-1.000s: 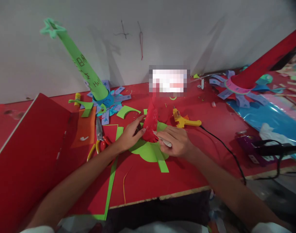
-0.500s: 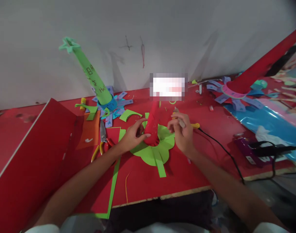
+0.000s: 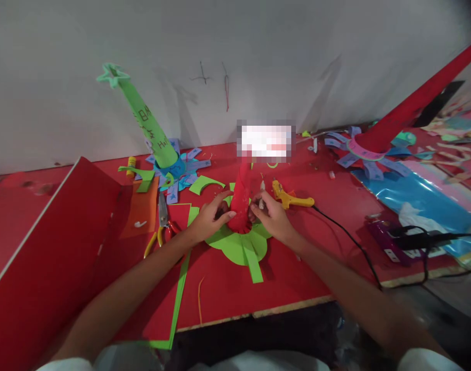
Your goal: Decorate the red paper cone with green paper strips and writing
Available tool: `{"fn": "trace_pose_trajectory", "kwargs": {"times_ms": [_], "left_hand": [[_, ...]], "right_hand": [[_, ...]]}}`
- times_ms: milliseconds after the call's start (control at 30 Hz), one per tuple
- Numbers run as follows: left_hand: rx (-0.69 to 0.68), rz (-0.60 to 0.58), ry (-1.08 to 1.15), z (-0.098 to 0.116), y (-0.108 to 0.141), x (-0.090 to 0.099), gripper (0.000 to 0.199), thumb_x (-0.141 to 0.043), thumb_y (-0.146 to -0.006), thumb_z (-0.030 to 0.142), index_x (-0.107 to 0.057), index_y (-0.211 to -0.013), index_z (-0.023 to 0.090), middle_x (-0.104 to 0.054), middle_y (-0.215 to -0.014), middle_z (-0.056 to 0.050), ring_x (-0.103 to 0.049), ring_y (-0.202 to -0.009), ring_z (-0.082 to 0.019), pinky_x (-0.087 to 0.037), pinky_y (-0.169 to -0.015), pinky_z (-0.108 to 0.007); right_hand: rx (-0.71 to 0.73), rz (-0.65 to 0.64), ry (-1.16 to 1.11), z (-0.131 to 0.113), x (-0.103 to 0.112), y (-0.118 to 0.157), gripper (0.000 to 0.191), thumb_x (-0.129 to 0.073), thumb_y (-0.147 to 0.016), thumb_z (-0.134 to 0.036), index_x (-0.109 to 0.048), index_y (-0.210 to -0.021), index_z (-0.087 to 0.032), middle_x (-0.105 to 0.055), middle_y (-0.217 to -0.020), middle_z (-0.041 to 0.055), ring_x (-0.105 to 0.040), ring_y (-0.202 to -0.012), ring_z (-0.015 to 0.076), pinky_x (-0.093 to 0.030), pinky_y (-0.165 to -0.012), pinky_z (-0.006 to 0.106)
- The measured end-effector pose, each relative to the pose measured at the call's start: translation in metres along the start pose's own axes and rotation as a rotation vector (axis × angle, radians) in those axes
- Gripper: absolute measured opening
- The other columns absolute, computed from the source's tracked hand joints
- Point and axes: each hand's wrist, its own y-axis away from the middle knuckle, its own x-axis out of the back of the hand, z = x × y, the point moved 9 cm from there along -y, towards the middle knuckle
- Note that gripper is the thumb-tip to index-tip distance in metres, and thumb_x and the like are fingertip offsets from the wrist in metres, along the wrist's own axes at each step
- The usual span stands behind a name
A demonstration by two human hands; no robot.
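Note:
A red paper tube [image 3: 241, 198] stands on a green scalloped paper base [image 3: 237, 252], its fringed lower edge against the green. Green strips stick out from the base. My left hand [image 3: 210, 221] curves around the left side of the tube low down, thumb and fingers gripping it. On the tube's right side is my right hand [image 3: 274, 219], fingers curled close to the fringe and pinching a small whitish stick [image 3: 262, 193] whose kind I cannot make out. A yellow glue gun [image 3: 293, 200] lies just beyond the right hand.
Scissors [image 3: 163, 211] and yellow-handled pliers [image 3: 152, 243] lie left, by red and green sheets [image 3: 158, 309]. A green tube with a star top [image 3: 146, 121] stands behind. To the right are another red tube [image 3: 420, 100], a purple box [image 3: 393, 245] and black cables [image 3: 349, 239].
My right hand has moved left and in to the tube's lower right side, leaving the glue gun in fuller view. My left hand keeps its hold on the tube.

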Motion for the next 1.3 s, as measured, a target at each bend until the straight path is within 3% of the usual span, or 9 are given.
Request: {"fn": "trace_pose_trajectory", "kwargs": {"times_ms": [133,267,433,567,733,833,1133,1300], "left_hand": [[0.006,-0.023,0.029,-0.001,0.000,-0.002,0.064,-0.060,-0.096,0.054,-0.048,-0.146,0.016,-0.057,-0.074,0.003,-0.054,-0.067,-0.013,-0.040,-0.065,-0.024],[0.012,-0.041,0.035,0.000,0.001,-0.003,0.066,-0.062,-0.095,0.055,-0.048,-0.147,0.018,-0.051,-0.069,0.006,-0.048,-0.062,-0.011,-0.037,-0.062,-0.023],[-0.026,0.056,0.005,0.003,0.001,0.008,0.060,-0.048,-0.101,0.061,-0.056,-0.139,0.016,-0.062,-0.077,-0.001,-0.055,-0.068,-0.016,-0.045,-0.069,-0.028],[-0.088,0.132,-0.020,0.009,0.000,0.016,0.056,-0.040,-0.105,0.059,-0.061,-0.132,0.014,-0.068,-0.096,-0.007,-0.062,-0.086,-0.019,-0.049,-0.083,-0.031],[-0.233,0.151,-0.050,0.019,0.001,0.017,0.052,-0.040,-0.106,0.056,-0.063,-0.130,0.016,-0.066,-0.117,-0.012,-0.062,-0.105,-0.022,-0.048,-0.094,-0.036],[-0.279,0.105,-0.058,0.023,0.001,0.011,0.050,-0.044,-0.104,0.056,-0.062,-0.132,0.018,-0.066,-0.123,-0.013,-0.061,-0.110,-0.024,-0.049,-0.098,-0.038],[-0.280,0.049,-0.122,0.024,0.002,0.005,0.041,-0.053,-0.103,0.045,-0.060,-0.136,0.022,-0.064,-0.134,-0.012,-0.061,-0.121,-0.024,-0.049,-0.105,-0.039],[-0.284,0.058,-0.130,0.026,0.001,0.006,0.042,-0.054,-0.103,0.046,-0.061,-0.135,0.020,-0.065,-0.134,-0.013,-0.062,-0.124,-0.026,-0.049,-0.109,-0.043]], "right_hand": [[0.002,-0.005,-0.008,0.002,-0.001,-0.001,0.014,-0.058,-0.095,-0.036,-0.051,-0.097,-0.024,-0.061,-0.072,-0.0035,-0.068,-0.059,0.0154,-0.059,-0.058,0.029],[-0.001,-0.009,0.117,0.004,0.001,-0.004,0.009,-0.054,-0.087,-0.023,-0.050,-0.095,-0.024,-0.058,-0.067,-0.0053,-0.063,-0.056,0.0151,-0.052,-0.054,0.027],[0.071,0.021,0.205,-0.003,0.008,-0.007,0.017,-0.051,-0.082,-0.015,-0.052,-0.097,-0.024,-0.061,-0.069,-0.0045,-0.059,-0.059,0.0145,-0.047,-0.058,0.026],[0.122,0.042,0.283,-0.011,0.010,-0.006,0.017,-0.051,-0.082,-0.014,-0.055,-0.096,-0.023,-0.061,-0.071,-0.0034,-0.058,-0.062,0.0141,-0.045,-0.060,0.027],[0.188,0.097,0.371,-0.027,0.010,-0.002,0.003,-0.055,-0.092,-0.025,-0.054,-0.090,-0.023,-0.063,-0.077,-0.0007,-0.055,-0.064,0.0142,-0.044,-0.062,0.027],[0.211,0.157,0.401,-0.034,0.014,0.004,0.020,-0.056,-0.098,-0.036,-0.052,-0.083,-0.024,-0.063,-0.078,0.0006,-0.056,-0.065,0.0151,-0.045,-0.064,0.028],[0.390,0.148,0.508,-0.047,0.008,0.016,0.023,-0.056,-0.102,-0.047,-0.057,-0.094,-0.025,-0.070,-0.086,0.0027,-0.062,-0.070,0.0176,-0.048,-0.069,0.031],[0.410,0.123,0.534,-0.049,0.005,0.019,0.025,-0.055,-0.103,-0.048,-0.059,-0.097,-0.025,-0.071,-0.086,0.0030,-0.064,-0.071,0.0181,-0.050,-0.070,0.032]]}}
